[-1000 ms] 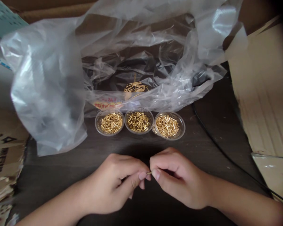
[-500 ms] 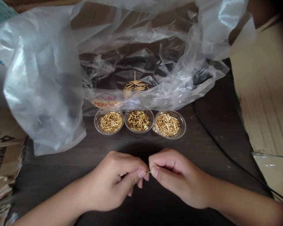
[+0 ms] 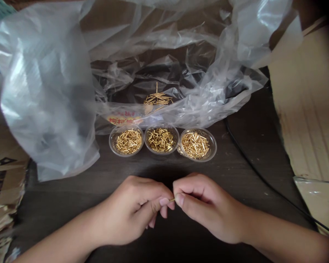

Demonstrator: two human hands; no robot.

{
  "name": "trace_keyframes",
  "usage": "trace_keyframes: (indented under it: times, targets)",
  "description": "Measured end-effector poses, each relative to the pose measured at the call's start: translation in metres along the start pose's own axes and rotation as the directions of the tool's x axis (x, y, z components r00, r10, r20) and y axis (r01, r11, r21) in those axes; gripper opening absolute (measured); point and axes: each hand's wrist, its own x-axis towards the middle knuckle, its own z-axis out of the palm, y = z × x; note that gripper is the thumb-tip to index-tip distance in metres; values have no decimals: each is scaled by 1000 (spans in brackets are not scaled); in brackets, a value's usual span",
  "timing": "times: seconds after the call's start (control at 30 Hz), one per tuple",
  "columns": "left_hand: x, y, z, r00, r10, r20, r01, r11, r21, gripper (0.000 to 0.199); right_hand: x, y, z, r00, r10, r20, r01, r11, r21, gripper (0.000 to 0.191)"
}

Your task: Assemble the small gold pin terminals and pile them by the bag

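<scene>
Both grips pressed together on a short gold pin (image 3: 171,200), long axis near-horizontal between left hand (image 3: 128,210) and right hand (image 3: 205,206), neither clearly nearer.

A crumpled clear plastic bag (image 3: 44,91) sprawls over the dark wooden table (image 3: 57,204); a black cable (image 3: 257,171) curves rightward; printed cardboard (image 3: 5,179) and a tan cardboard flap (image 3: 304,109) flank both sides.

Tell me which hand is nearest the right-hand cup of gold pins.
Right. The right hand is just below the cup in view, in front of it; the left hand is farther off, down and to the cup's left.
</scene>
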Motion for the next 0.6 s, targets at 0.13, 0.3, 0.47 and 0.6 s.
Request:
trace_keyframes:
  times: [0.13,0.3,0.47,0.6]
  targets:
    - [1,1,0,1000,-7,-2,7,1000,-5,28,0,0,0,1000,-1,6,1,1000,-21,28]
    - [0,2,0,1000,-28,-2,28,1000,-13,25,0,-1,0,1000,-5,8,5,999,-42,30]
    - [1,1,1,1000,-21,-16,21,1000,-11,24,-1,0,1,1000,-4,5,5,998,-60,31]
    - [3,2,1,999,-6,-37,6,1000,3,25,-1,2,2,1000,11,-12,-12,1000,-19,32]
